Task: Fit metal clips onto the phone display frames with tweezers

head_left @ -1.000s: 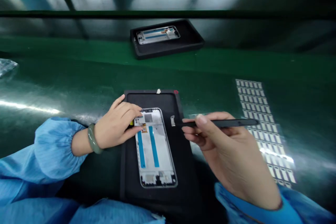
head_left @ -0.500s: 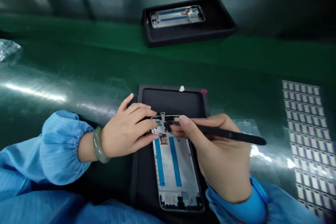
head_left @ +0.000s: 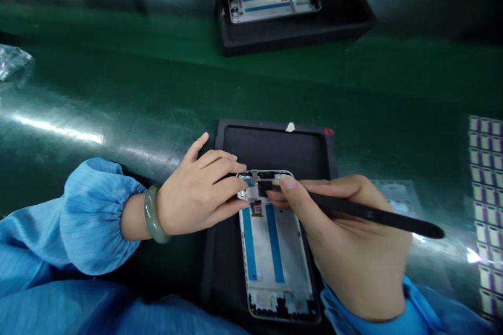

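A phone mid-frame [head_left: 262,251] with two blue adhesive strips lies tilted in a black tray [head_left: 275,149]. My left hand [head_left: 204,193] rests at its upper left edge, thumb and fingertips pressed on the frame, little finger stretched away. In my right hand [head_left: 346,235] is a pair of black tweezers [head_left: 377,214], gripped like a pen with the tips pointing left over the frame's upper part. A small grey metal piece [head_left: 254,174] sits at the top edge near the tips. Below it is a copper-coloured flex connector [head_left: 257,209]. My fingers partly hide the tweezer tips.
Farther back, a second black tray [head_left: 341,10] holds another phone mid-frame [head_left: 275,2]. A sheet of small pale parts [head_left: 487,188] lies at the right. Clear plastic [head_left: 13,60] is at the far left. A translucent sheet [head_left: 398,191] lies behind my right hand.
The view has shifted, so everything sits differently in the picture. The small grey piece, which stuck out past the frame's top edge, now lies lower against it. Both hands keep their grip.
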The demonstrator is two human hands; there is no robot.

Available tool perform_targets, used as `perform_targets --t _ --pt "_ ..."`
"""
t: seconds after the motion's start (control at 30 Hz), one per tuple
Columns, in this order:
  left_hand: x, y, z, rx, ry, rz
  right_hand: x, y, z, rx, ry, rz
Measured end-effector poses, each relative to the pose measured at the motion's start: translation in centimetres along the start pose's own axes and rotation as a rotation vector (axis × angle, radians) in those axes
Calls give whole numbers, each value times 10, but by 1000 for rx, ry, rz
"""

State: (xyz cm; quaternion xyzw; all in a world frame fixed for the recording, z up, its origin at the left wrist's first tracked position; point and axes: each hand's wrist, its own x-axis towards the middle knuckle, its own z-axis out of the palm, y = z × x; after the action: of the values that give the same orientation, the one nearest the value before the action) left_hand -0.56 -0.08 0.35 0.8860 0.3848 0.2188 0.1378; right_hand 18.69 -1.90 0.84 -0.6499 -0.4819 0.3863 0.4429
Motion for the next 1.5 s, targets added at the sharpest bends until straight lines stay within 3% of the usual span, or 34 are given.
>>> perform_targets --t 0.67,1.23,1.4,1.5 --pt "-1 1 0 24 6 18 -1 3 -1 -67 -26 -41" --pt "4 7 -3 241 -82 98 0 13 -3 -139 -36 -140" --pt "7 12 -6 311 -107 129 -3 4 -1 -237 2 -194" --pt "8 13 -7 325 -104 122 -1 -1 -2 -140 104 -178"
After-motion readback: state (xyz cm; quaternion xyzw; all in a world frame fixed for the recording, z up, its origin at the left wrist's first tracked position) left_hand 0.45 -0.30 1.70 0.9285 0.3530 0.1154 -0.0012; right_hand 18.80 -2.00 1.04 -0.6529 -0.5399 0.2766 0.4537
